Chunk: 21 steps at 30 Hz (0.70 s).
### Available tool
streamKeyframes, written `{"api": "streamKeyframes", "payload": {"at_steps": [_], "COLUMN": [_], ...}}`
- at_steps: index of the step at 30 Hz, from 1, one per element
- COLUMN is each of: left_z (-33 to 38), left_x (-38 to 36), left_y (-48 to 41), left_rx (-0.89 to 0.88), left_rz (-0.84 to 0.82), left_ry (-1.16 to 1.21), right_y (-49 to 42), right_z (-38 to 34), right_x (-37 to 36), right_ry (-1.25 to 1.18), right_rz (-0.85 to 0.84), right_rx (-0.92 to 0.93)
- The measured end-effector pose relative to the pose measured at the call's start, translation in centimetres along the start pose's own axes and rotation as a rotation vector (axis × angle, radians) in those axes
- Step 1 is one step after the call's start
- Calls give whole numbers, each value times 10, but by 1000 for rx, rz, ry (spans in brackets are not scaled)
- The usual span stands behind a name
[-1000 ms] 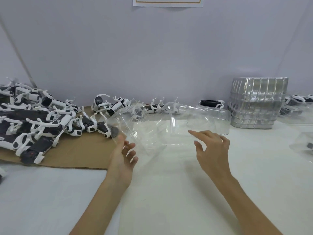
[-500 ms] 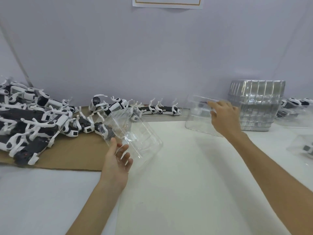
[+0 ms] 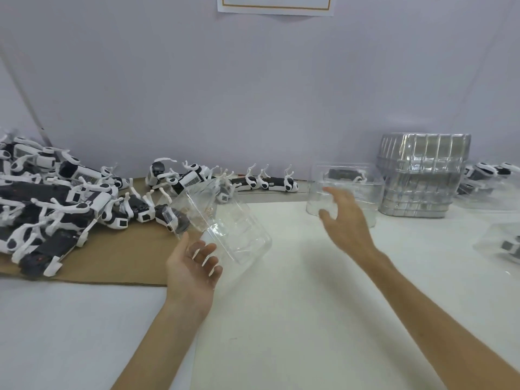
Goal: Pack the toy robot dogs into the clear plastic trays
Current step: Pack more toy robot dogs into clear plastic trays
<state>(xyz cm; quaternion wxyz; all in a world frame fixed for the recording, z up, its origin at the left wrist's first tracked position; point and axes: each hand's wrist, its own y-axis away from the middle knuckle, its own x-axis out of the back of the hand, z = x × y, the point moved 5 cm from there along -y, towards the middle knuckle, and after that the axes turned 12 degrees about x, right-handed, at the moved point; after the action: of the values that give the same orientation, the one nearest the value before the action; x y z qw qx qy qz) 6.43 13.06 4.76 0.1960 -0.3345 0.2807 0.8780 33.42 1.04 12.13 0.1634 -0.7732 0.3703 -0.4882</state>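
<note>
Head view: left grip (image 3: 191,266) clamped on clear plastic tray (image 3: 225,220), thumb on near edge, fingers curled beneath; tray tilted, raised above white table (image 3: 281,319). Right grip (image 3: 343,218) fingers apart, relaxed, holding nothing, just before second clear tray (image 3: 363,178) that stood on table beside stack of clear trays (image 3: 422,175); contact unclear. Black-and-white toy robot dogs (image 3: 56,198) lay heaped on brown cardboard sheet (image 3: 126,257), far left.

The dog pile (image 3: 42,198) runs off the left edge. The paper (image 3: 275,5) is cut by the top edge, and its print is too small to read. The right hand (image 3: 343,218) is blurred; whether it touches the far tray (image 3: 363,175) cannot be told. The far dog (image 3: 342,173) shows only dimly through that tray. The edge tray (image 3: 498,237) and edge dog (image 3: 510,247) are cut off at right. The left hand (image 3: 188,274) has its fingertips (image 3: 209,249) behind the near tray (image 3: 233,229).
</note>
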Motion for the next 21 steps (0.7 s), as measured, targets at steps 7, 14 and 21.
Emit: {"api": "streamKeyframes", "payload": {"at_steps": [7,14,21], "left_z": [-6,-13,-21], "left_x": [-6,-12,-14], "left_y": [5,2,3], "left_rx": [34,66,151], "left_rz": [-67,-172,-282], "left_ry": [62,12,120], "right_y": [81,78,77], "right_z": [-60,-51,-54], "right_x": [-75,-64,-58], "right_ry": [-787,-890,-1058], "right_rz": [-423,-255,-238], "right_rx": [-284,-314,-352]}}
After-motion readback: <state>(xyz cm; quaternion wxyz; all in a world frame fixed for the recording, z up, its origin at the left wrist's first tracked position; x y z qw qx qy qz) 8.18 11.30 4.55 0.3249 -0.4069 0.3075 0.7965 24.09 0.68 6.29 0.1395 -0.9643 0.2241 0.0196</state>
